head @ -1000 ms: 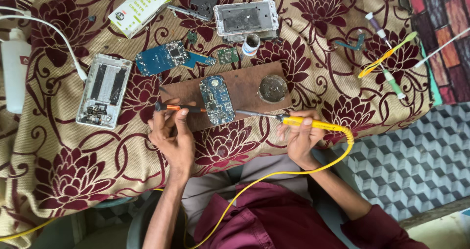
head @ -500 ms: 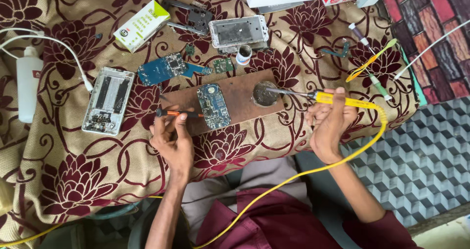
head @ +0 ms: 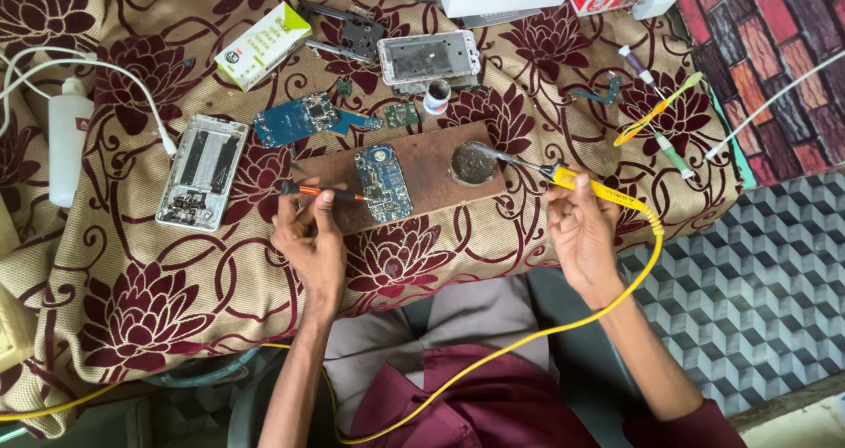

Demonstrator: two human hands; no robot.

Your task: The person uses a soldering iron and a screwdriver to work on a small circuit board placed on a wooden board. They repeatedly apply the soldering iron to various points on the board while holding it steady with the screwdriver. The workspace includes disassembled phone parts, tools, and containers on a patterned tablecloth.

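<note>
Here, closest to the camera, sit the person's lap in dark red cloth and a yellow cord (head: 528, 342) that loops up across it to the right hand (head: 581, 232). That hand is closed around the yellow handle of a soldering iron (head: 563, 177), fingers wrapped and thumb on top, with the metal tip reaching left into a small round tin (head: 473, 164) on the wooden board (head: 422, 179) — the tip looks to be touching what is in the tin, though the contact itself is too small to be sure of.

The left hand (head: 308, 241) pinches a thin orange-handled tool (head: 321, 193) between thumb and forefinger, the other fingers curled loosely; the tool lies nearly level, and its point rests at the left edge of the blue circuit board (head: 383, 182), which lies flat on the wooden board just left of the tin.

By my reading the step in hand is dressing the iron's tip in the tin while the left hand keeps the circuit board pinned. The next move would call for carrying the tip across to the board without dragging the cord over it (a steady left hand matters here).

Farther out on the flowered cloth (head: 132, 307) lie an opened phone frame (head: 202, 171), a second blue board (head: 304, 121), another frame (head: 429, 58), a white bottle (head: 69, 149) and — at the far edge — a white and green box (head: 262, 46).
</note>
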